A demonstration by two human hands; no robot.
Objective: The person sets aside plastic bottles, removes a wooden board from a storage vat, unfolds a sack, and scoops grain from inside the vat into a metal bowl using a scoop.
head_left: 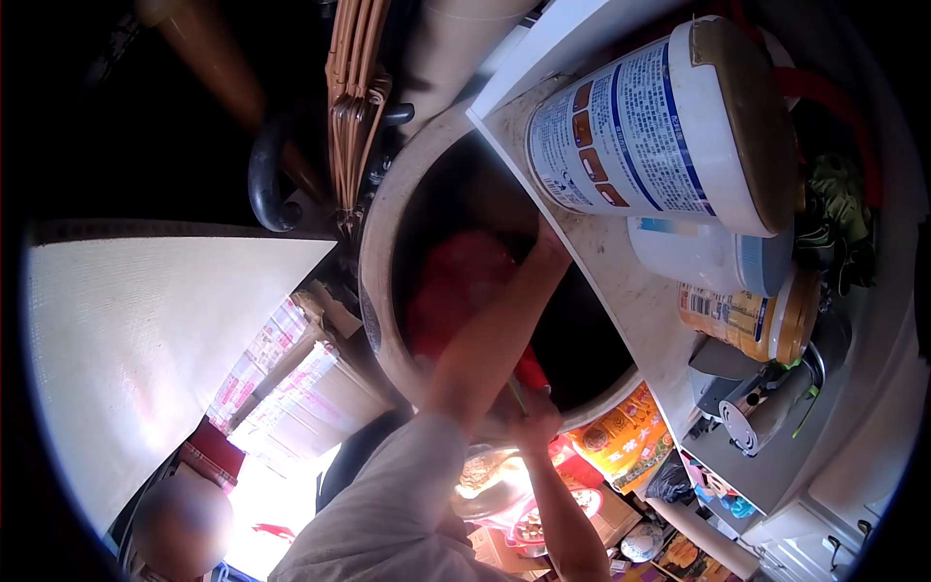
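A large round vat (376, 242) with a pale thick rim and a dark inside fills the middle of the head view. Red plastic-looking material (451, 291) lies in it, blurred and dim. My left arm, in a pale short sleeve, reaches over the rim into the vat. My left hand (551, 238) is mostly lost in shadow by the shelf corner, so its fingers do not show. At the near rim, my right hand (535, 425) is closed around a thin green stick-like thing (517, 396). A bright red piece (529, 371) shows just above that hand.
A shelf (621, 262) juts over the vat's right side, bearing a white labelled bucket (621, 126) and an orange-labelled jar (727, 306). An orange bag (626, 436) stands below. Cartons (310, 398) and a white panel (165, 330) are left; another person (181, 524) is lower left.
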